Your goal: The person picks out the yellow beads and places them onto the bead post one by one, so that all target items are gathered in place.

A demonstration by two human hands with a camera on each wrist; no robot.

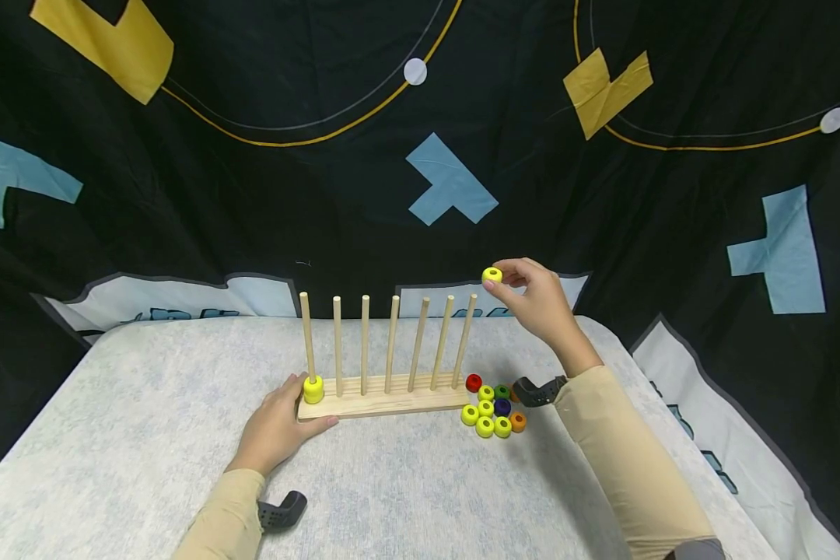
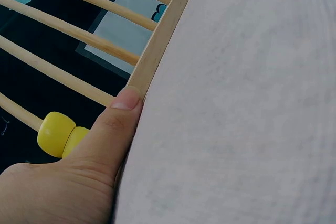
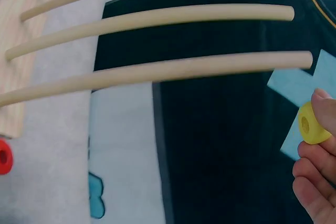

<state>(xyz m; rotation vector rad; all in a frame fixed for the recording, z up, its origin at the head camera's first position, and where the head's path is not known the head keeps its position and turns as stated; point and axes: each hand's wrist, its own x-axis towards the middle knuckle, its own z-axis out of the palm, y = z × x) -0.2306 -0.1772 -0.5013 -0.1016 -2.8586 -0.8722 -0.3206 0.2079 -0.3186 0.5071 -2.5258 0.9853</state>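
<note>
A wooden peg board (image 1: 385, 397) with a row of several upright pegs stands on the table. My left hand (image 1: 273, 428) grips its left end, the thumb (image 2: 113, 124) lying along the front edge. Two yellow beads (image 1: 313, 390) are stacked at the foot of the leftmost peg; in the left wrist view the hand partly hides the lower one. Up near the top of the rightmost peg (image 3: 157, 72), a little to its right, my right hand (image 1: 532, 299) pinches another yellow bead (image 1: 492, 274) between thumb and fingers. That bead is apart from the peg.
Loose beads lie close together by the board's right end: several yellow ones (image 1: 485, 426), a red one (image 1: 474, 382), a green one (image 1: 502, 392), a dark blue one (image 1: 502, 407) and orange ones (image 1: 518, 421). Behind the table (image 1: 182, 404) hangs a dark patterned cloth (image 1: 322, 210).
</note>
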